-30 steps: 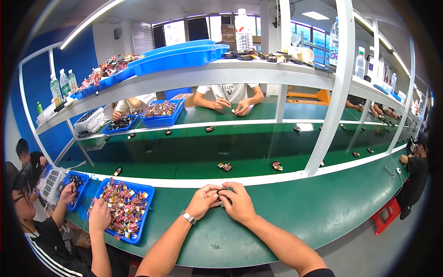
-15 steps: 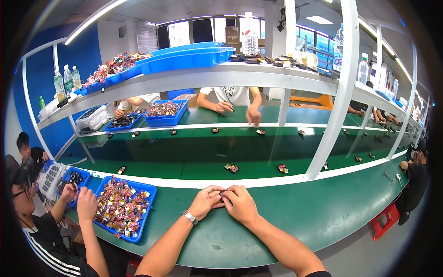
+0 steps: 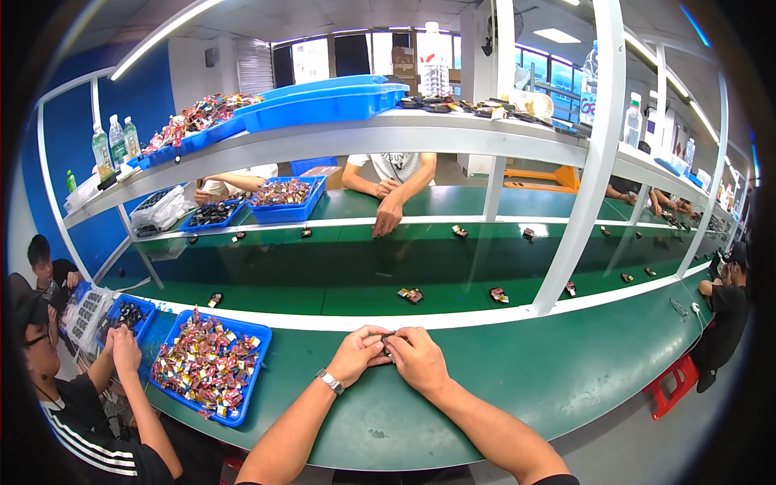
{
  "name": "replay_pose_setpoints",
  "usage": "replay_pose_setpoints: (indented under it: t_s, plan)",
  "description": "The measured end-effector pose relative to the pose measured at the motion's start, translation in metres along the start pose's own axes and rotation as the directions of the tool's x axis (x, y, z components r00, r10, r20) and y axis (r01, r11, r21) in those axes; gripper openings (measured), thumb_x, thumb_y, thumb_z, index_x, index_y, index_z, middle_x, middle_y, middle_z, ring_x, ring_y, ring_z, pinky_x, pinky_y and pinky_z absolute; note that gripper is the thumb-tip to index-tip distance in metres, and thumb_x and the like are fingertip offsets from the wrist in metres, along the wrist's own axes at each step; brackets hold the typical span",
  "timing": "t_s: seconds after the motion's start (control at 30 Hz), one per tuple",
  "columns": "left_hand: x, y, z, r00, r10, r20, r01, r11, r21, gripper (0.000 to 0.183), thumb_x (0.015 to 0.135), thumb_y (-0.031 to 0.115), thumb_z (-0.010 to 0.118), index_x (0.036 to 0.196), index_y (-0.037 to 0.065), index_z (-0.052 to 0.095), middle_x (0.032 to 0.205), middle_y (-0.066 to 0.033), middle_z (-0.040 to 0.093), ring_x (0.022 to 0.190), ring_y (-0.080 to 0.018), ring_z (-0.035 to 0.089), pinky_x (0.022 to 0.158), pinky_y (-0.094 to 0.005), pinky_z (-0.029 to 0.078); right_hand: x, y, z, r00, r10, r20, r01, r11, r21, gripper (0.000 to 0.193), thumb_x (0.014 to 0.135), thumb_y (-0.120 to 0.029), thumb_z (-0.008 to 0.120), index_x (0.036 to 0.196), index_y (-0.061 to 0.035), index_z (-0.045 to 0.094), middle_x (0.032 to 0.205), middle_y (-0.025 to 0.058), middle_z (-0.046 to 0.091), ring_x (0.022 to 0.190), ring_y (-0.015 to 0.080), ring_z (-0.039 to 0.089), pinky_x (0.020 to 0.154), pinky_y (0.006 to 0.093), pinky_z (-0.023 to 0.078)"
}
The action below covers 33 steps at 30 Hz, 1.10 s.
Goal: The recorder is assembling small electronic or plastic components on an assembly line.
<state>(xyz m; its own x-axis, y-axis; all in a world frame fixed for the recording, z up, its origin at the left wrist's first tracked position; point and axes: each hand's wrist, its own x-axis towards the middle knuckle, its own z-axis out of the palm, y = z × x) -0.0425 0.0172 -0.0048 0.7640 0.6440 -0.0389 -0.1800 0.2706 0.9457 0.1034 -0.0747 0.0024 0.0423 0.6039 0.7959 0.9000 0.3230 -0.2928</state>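
My left hand [image 3: 356, 357] and my right hand [image 3: 421, 360] meet over the near green worktop [image 3: 517, 380]. Between their fingertips they pinch a small black part [image 3: 389, 340]. Fingers cover most of it, so its exact kind stays unclear. A watch with a metal band [image 3: 331, 381] circles my left wrist. To the left of that hand stands a blue tray [image 3: 264, 332], heaped with small red, yellow and white pieces [image 3: 206, 364].
Past a white rail [image 3: 339, 321] runs a dark green belt [image 3: 356, 275] carrying scattered small assemblies [image 3: 411, 295]. A white post [image 3: 584, 178] and shelf [image 3: 388, 133] rise ahead. A person [image 3: 73, 412] sits at left, another [image 3: 396, 174] opposite. A red stool [image 3: 675, 386] stands right.
My hands stay nearly in place, still pinching the black part. The person opposite has swung a hand leftward over the belt. The person at left has lowered their hands and brought them together.
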Motion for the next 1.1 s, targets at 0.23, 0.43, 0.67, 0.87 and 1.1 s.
replay_pose_setpoints:
  t_s: [0.23, 0.43, 0.67, 0.87, 1.1]
  plan:
    - [0.0013, -0.0006, 0.0007, 1.0, -0.018, 0.009, 0.018, 1.0, 0.012, 0.024, 0.097, -0.001, 0.046, 0.121, 0.003, 0.051, 0.115, -0.0105, 0.063, 0.103, -0.0168, 0.064, 0.088, -0.031, 0.056, -0.0008, 0.0046, 0.0015, 0.998, -0.056, 0.0, 0.056, 0.998, -0.036, 0.007, 0.077, -0.007, 0.071, 0.083, -0.006, 0.066, 0.087, 0.005, 0.06, 0.08, 0.0224, 0.06, 0.064, 0.0335, 0.052]
    - [0.0018, 0.0008, 0.0019, 1.0, -0.004, -0.007, 0.005, 1.0, 0.021, 0.024, 0.098, 0.0, 0.046, 0.121, 0.002, 0.051, 0.115, -0.0104, 0.063, 0.103, -0.0168, 0.064, 0.088, -0.0316, 0.056, -0.0021, 0.0046, 0.0025, 0.998, -0.035, 0.048, 0.04, 0.995, -0.09, 0.008, 0.077, -0.007, 0.071, 0.084, -0.0063, 0.067, 0.087, 0.0046, 0.06, 0.08, 0.0219, 0.06, 0.064, 0.033, 0.052]
    - [0.0008, -0.0021, -0.0028, 1.0, -0.006, -0.02, 0.006, 1.0, 0.006, 0.023, 0.098, 0.002, 0.048, 0.121, 0.001, 0.051, 0.115, -0.0107, 0.063, 0.104, -0.0171, 0.063, 0.089, -0.0317, 0.056, 0.0029, -0.0012, -0.0014, 1.0, 0.02, -0.004, -0.02, 1.0, 0.024, 0.011, 0.077, -0.01, 0.072, 0.087, -0.0077, 0.069, 0.089, 0.0041, 0.06, 0.082, 0.0216, 0.06, 0.065, 0.0329, 0.052]
    - [-0.0015, 0.001, 0.0008, 1.0, -0.008, -0.006, 0.008, 1.0, 0.021, 0.023, 0.097, 0.002, 0.048, 0.121, 0.001, 0.051, 0.116, -0.0112, 0.063, 0.104, -0.0177, 0.063, 0.089, -0.0323, 0.056, -0.0017, -0.0005, 0.0013, 1.0, 0.004, 0.031, -0.003, 1.0, -0.03, 0.008, 0.078, -0.008, 0.07, 0.085, -0.0074, 0.067, 0.091, 0.004, 0.059, 0.081, 0.0218, 0.06, 0.065, 0.0334, 0.053]
    - [-0.0006, 0.0034, -0.0004, 1.0, -0.012, -0.015, 0.013, 0.999, 0.044, 0.023, 0.097, 0.001, 0.047, 0.12, -0.001, 0.05, 0.116, -0.0122, 0.063, 0.105, -0.0187, 0.063, 0.09, -0.0329, 0.056, -0.001, 0.0011, 0.0051, 0.999, 0.007, 0.035, -0.005, 0.999, -0.047, 0.009, 0.078, -0.007, 0.068, 0.086, -0.0075, 0.064, 0.094, 0.004, 0.058, 0.083, 0.0219, 0.059, 0.065, 0.0344, 0.053]
